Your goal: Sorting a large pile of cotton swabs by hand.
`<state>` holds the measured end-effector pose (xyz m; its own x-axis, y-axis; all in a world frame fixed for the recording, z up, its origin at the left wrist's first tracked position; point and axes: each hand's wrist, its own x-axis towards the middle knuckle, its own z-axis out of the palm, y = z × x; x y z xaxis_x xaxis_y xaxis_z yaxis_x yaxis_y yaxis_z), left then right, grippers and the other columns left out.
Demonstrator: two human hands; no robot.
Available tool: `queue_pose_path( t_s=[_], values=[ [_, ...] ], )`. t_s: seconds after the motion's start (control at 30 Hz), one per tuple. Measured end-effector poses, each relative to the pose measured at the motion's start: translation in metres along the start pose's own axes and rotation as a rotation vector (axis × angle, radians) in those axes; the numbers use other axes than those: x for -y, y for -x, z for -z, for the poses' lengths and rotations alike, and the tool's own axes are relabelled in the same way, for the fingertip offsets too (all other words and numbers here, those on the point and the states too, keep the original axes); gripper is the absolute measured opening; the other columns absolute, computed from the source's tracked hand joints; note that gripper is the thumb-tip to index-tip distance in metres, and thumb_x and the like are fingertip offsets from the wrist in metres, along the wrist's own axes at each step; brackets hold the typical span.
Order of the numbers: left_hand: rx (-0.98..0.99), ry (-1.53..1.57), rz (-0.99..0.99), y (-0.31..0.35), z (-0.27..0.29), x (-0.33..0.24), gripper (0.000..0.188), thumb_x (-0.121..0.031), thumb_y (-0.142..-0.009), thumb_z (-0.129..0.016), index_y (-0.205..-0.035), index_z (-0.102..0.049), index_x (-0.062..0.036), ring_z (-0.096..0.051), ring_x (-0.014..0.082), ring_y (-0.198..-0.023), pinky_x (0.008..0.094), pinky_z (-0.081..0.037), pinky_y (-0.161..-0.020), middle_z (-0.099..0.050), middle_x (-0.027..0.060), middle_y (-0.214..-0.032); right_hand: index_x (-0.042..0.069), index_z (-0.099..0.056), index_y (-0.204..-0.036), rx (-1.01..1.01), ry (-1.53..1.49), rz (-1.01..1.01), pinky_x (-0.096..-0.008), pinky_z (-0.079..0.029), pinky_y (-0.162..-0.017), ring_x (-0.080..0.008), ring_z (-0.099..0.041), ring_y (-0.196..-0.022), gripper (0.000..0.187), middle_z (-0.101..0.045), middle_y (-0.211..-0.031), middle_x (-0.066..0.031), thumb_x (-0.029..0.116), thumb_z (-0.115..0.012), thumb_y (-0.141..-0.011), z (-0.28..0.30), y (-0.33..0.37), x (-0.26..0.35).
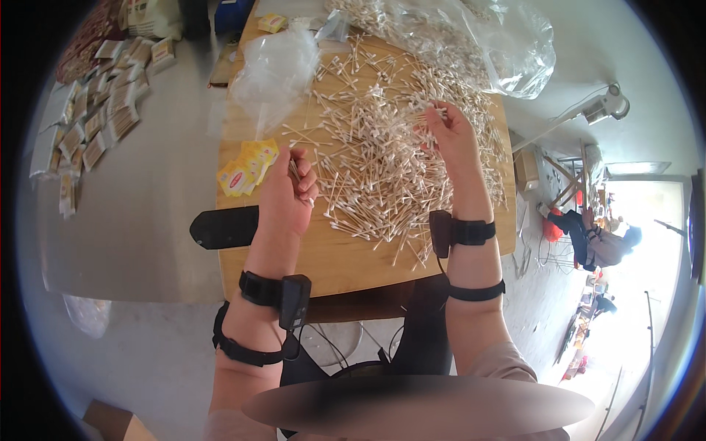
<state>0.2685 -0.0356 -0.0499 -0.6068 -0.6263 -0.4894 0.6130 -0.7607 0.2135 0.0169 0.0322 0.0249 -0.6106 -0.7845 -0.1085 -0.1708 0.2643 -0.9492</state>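
Observation:
A broad heap of cotton swabs (390, 169) with white tips lies spread over the wooden table. At its upper right, my right hand (450, 134) pinches several swabs, their white tips showing at the fingertips. My left hand (296, 180) is at the heap's left edge, fingers curled round a few cotton swabs whose ends show between them. Just left of that hand lie fanned yellow printed cards (248, 167). Beyond them rests a pile of clear plastic bags (272, 73).
A large clear bag (507, 44) of swabs lies at the table's far side. On the grey metal table (169, 162) to the left are many packed swab bundles (95, 110). A black flat object (224, 227) juts from the wooden table's left edge. Another person (599, 242) sits far right.

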Motion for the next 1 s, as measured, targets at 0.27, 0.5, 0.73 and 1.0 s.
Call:
queue_pose_path(
  t_s=[0.27,0.5,0.73,1.0],
  values=[
    [-0.038,-0.063,-0.035,-0.004,-0.005,0.007,0.024,-0.028,-0.098,-0.043,-0.094,-0.052,-0.0068,-0.034,0.0067,-0.049,0.0198,-0.025,-0.042,-0.043,-0.0017,-0.065,0.009,-0.052,-0.123,-0.125,0.797,0.327,-0.0427,-0.043,-0.094,-0.0332,-0.053,-0.107,0.046,-0.055,-0.116,-0.0152,0.028,-0.065,-0.083,0.005,0.018,-0.024],
    [0.012,-0.11,-0.043,-0.008,-0.003,0.011,0.027,-0.03,-0.098,-0.042,-0.093,-0.053,-0.0059,-0.035,0.0078,-0.049,0.0216,-0.027,-0.042,-0.043,-0.001,-0.065,0.015,-0.056,-0.12,-0.007,0.893,0.407,-0.0399,-0.047,-0.088,-0.0319,-0.055,-0.106,0.044,-0.052,-0.12,-0.0157,0.015,-0.064,-0.077,-0.035,0.025,-0.032],
    [0.012,-0.11,-0.059,-0.011,0.002,0.006,0.025,-0.029,-0.098,-0.042,-0.092,-0.053,-0.0073,-0.035,0.0074,-0.05,0.0207,-0.027,-0.042,-0.043,-0.0015,-0.066,0.008,-0.059,-0.113,-0.127,0.049,0.106,-0.0248,-0.049,-0.066,-0.0128,-0.061,-0.082,0.042,-0.061,-0.105,-0.0079,-0.006,-0.058,-0.074,0.006,-0.007,-0.023],
    [-0.005,-0.109,-0.069,-0.011,-0.001,0.007,0.024,-0.029,-0.098,-0.043,-0.093,-0.052,-0.0065,-0.034,0.0065,-0.05,0.0191,-0.025,-0.042,-0.042,-0.0013,-0.067,0.01,-0.059,-0.116,-0.218,0.258,0.267,-0.0243,-0.044,-0.071,-0.0131,-0.055,-0.083,0.052,-0.054,-0.12,-0.0079,-0.012,-0.053,-0.07,0.068,-0.026,-0.051]
  ],
)
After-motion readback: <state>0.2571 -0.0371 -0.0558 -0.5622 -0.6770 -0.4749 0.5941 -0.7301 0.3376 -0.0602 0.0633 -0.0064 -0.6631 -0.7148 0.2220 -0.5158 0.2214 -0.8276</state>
